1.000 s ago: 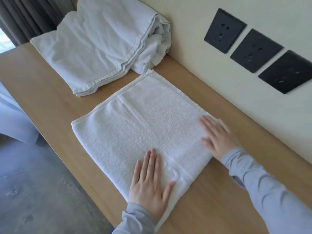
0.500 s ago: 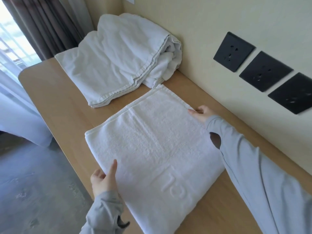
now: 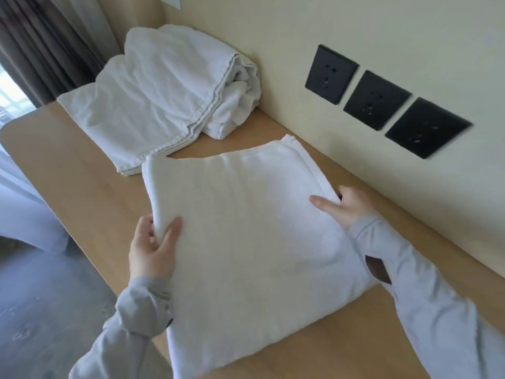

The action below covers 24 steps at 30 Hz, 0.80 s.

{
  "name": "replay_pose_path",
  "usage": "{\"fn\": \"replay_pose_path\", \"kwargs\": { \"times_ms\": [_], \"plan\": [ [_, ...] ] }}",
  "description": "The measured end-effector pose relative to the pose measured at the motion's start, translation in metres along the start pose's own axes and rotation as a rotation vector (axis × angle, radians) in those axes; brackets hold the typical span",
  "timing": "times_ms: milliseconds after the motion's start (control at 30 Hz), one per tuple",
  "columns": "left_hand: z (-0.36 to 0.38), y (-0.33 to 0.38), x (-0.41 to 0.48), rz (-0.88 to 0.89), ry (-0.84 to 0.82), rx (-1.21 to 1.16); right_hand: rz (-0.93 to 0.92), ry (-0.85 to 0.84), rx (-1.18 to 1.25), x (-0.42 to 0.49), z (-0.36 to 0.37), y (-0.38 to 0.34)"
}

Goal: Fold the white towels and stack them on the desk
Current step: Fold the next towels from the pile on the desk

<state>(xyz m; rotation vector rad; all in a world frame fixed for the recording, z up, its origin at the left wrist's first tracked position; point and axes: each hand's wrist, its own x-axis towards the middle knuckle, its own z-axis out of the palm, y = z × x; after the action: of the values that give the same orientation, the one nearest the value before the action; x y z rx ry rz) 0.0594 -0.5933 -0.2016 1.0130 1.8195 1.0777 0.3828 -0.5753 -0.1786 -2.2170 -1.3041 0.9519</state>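
Head view, left hand (image 3: 151,253), right hand (image 3: 347,207) pinching folded towel (image 3: 246,228)

Folded white towel (image 3: 246,228) partly lifted off the desk (image 3: 90,187); rumpled towel pile (image 3: 164,99) behind

Folded towel (image 3: 246,228) takes up the middle of the desk (image 3: 82,170). Far side: a loose pile of white towels (image 3: 169,99) fills the back corner against the wall (image 3: 355,28) — the gap between pile and folded towel is narrow, almost closed at the towel's far left corner. Right side: a slim bare strip along the wall, partly taken by the right hand (image 3: 347,206) gripping the towel's edge. Left side: open wood out to the desk's front edge, with the left hand (image 3: 151,247) gripping that edge. Near right — bare wood.
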Motion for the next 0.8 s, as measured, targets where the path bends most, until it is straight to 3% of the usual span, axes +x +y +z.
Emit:
{"fn": "replay_pose_path", "kwargs": {
  "times_ms": [167,300,400,500,567,633,700,800],
  "plan": [
    [0.024,0.040,0.013,0.144,-0.363,0.143,0.229,0.296,0.259,-0.125,-0.011,0.065],
    [0.080,0.049,0.017,0.156,-0.649,0.333,0.475,0.448,0.266,-0.183,0.015,0.115],
    [0.114,0.027,0.013,0.231,-0.582,0.665,0.573,0.496,0.185,-0.194,0.038,0.139],
    [0.122,0.001,-0.010,0.595,-0.500,0.893,0.413,0.709,-0.161,-0.190,0.061,0.131],
    [0.122,-0.012,-0.038,0.899,-0.637,0.917,0.168,0.672,-0.294,-0.180,0.081,0.101],
    [0.116,-0.022,-0.054,1.096,-0.805,0.984,0.013,0.467,-0.393,-0.171,0.108,0.081],
    [0.106,-0.030,-0.048,1.157,-0.908,1.049,0.000,0.323,-0.476,-0.168,0.123,0.084],
    [0.097,-0.034,-0.024,1.227,-0.976,1.058,0.062,0.313,-0.533,-0.184,0.117,0.113]
  ]
}}
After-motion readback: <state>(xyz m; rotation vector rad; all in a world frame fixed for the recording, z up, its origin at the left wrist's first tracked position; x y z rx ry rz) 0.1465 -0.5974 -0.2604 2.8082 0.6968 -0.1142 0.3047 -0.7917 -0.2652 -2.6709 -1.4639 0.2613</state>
